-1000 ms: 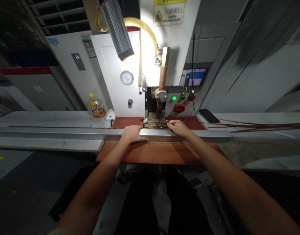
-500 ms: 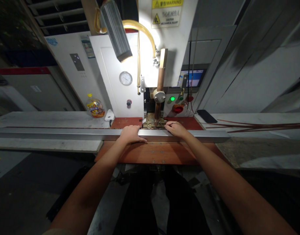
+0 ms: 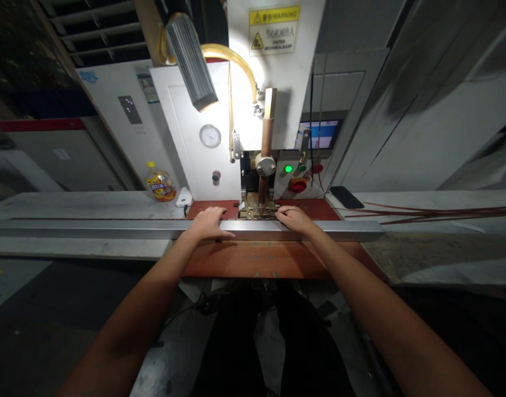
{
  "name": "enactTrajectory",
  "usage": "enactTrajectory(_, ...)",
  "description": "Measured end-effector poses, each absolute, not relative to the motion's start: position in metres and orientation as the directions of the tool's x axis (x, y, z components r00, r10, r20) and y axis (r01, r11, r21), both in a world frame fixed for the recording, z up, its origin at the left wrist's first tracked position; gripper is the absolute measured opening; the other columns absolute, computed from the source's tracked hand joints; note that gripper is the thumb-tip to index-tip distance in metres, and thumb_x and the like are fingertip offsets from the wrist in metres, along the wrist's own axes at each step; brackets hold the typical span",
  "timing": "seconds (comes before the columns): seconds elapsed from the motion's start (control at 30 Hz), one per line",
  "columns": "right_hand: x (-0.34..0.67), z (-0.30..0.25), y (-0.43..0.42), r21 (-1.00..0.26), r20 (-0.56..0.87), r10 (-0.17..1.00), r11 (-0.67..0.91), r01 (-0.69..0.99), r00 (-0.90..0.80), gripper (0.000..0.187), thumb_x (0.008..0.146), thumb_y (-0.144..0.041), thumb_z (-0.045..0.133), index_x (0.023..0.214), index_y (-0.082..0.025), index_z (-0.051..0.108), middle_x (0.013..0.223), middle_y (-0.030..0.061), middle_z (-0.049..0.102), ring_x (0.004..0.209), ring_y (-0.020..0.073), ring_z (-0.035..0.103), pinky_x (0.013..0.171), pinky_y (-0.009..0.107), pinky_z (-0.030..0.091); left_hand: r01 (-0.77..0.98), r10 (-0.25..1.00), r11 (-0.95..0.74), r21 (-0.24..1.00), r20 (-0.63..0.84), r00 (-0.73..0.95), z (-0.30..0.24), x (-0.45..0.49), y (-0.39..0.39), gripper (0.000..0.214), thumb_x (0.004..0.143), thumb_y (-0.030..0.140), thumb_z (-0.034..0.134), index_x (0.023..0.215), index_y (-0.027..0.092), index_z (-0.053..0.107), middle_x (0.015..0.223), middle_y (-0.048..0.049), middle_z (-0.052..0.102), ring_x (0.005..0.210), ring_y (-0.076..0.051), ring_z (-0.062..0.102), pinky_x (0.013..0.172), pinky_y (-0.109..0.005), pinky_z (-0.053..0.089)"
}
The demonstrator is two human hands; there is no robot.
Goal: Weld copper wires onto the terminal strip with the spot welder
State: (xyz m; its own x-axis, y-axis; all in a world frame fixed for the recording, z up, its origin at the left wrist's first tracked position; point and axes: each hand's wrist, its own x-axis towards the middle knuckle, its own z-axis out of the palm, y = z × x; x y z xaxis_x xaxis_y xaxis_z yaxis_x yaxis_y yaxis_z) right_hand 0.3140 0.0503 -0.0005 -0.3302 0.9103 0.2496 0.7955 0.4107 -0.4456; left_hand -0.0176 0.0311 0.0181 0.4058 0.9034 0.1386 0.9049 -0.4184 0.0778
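A long silver metal bar (image 3: 261, 226) lies crosswise in front of a machine that looks like a spot welder. Over its left part my left hand (image 3: 209, 223) is clasped, fingers across the top and back, thumb along the front face. My right hand (image 3: 295, 218) is pinched beside the machine's lower block (image 3: 252, 209), its wrist above the bar. A thin dark rod (image 3: 293, 208) pokes out from those fingers; most of it is hidden. Between the hands, the copper-coloured electrode (image 3: 263, 190) comes down to the block behind the bar.
A brown work board (image 3: 253, 262) is under the bar. Several thin brown strips (image 3: 435, 211) and a black phone (image 3: 346, 197) lie on the right. On the left stand a yellow-capped bottle (image 3: 161, 184) and a white device (image 3: 184, 197). A green button (image 3: 288, 169) glows on the machine.
My left hand has shifted left along the bar. My right hand keeps its place by the block. The whole view has moved slightly.
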Motion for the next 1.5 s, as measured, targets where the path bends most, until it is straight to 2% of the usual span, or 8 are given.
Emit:
enactTrajectory(0.37, 0.314, -0.001, 0.051, -0.416, 0.261, 0.904, 0.421, 0.806, -0.338, 0.034, 0.091, -0.036, 0.043, 0.077, -0.021, 0.069, 0.094, 0.0077, 0.076, 0.088, 0.0210, 0.065, 0.084, 0.028, 0.044, 0.925, 0.923, -0.381, 0.010, 0.070, 0.379, 0.012, -0.020, 0.027, 0.099, 0.061, 0.092, 0.060, 0.131, 0.021, 0.062, 0.132, -0.0144, 0.066, 0.120, -0.037, 0.060, 0.097, -0.042, 0.045)
enactTrajectory(0.63, 0.315, -0.002, 0.050, -0.400, 0.256, 0.909, 0.409, 0.820, -0.328, 0.037, 0.093, -0.039, 0.041, 0.077, -0.022, 0.070, 0.092, 0.0078, 0.076, 0.089, 0.0222, 0.066, 0.083, 0.028, 0.045, 0.945, 0.944, -0.325, -0.032, 0.042, 0.326, 0.010, -0.020, 0.025, 0.093, 0.061, 0.095, 0.053, 0.115, 0.021, 0.068, 0.118, -0.0138, 0.074, 0.106, -0.037, 0.068, 0.085, -0.040, 0.049)
enactTrajectory(0.83, 0.313, 0.000, 0.047, -0.393, 0.252, 0.912, 0.401, 0.827, -0.322, 0.036, 0.092, -0.037, 0.041, 0.079, -0.022, 0.071, 0.094, 0.0074, 0.076, 0.092, 0.0223, 0.067, 0.084, 0.028, 0.045, 0.949, 0.948, -0.315, -0.003, 0.053, 0.314, 0.009, -0.020, 0.023, 0.092, 0.062, 0.094, 0.054, 0.117, 0.022, 0.068, 0.119, -0.0142, 0.073, 0.107, -0.038, 0.067, 0.086, -0.041, 0.047)
enactTrajectory(1.5, 0.314, 0.001, 0.047, -0.415, 0.244, 0.918, 0.389, 0.822, -0.311, 0.032, 0.092, -0.035, 0.046, 0.081, -0.022, 0.073, 0.099, 0.0063, 0.077, 0.091, 0.0202, 0.066, 0.085, 0.026, 0.044, 0.952, 0.950, -0.305, -0.015, 0.062, 0.305, 0.009, -0.019, 0.023, 0.091, 0.062, 0.094, 0.055, 0.117, 0.023, 0.069, 0.117, -0.0132, 0.074, 0.105, -0.037, 0.067, 0.085, -0.041, 0.049)
